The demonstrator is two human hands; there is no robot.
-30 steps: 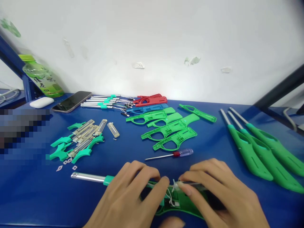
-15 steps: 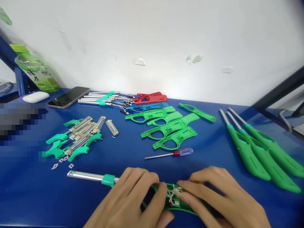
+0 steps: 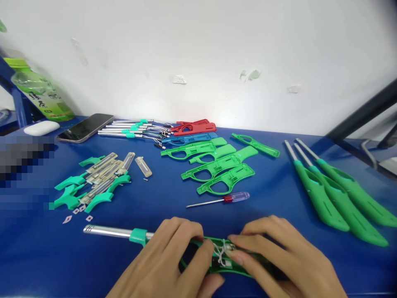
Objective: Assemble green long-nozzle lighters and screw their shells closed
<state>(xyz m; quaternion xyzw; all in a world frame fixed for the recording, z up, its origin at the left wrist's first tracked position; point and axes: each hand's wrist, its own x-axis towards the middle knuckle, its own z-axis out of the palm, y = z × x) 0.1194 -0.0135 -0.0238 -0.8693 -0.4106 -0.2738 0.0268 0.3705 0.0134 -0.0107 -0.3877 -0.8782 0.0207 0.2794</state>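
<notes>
At the near side of the smooth blue table [image 3: 167, 194], a long green plastic handle shell [image 3: 233, 271] lies under and between the fingers of both hands, its hollow side turned upward. The left hand [image 3: 167, 256] is curled over the shell's left part; its thumb and forefinger are only a little apart and have hold of it, though its other fingertips are hidden. From beneath this hand, a straight silver metal tube [image 3: 107, 231] with a teal plastic collar [image 3: 138, 236] extends to the left. In the gap between the hands, thin white wires [image 3: 221, 255] lie in the hollow, just beside the left thumb. The right hand [image 3: 285, 256] covers the shell's right part, its thumb and forefinger brought nearly together around a small clear fitting with a metal end [image 3: 229, 246]; I cannot tell what its remaining fingers touch. Beyond both hands, apart from them, lies a screwdriver with a red and translucent purple handle [image 3: 236, 198].
</notes>
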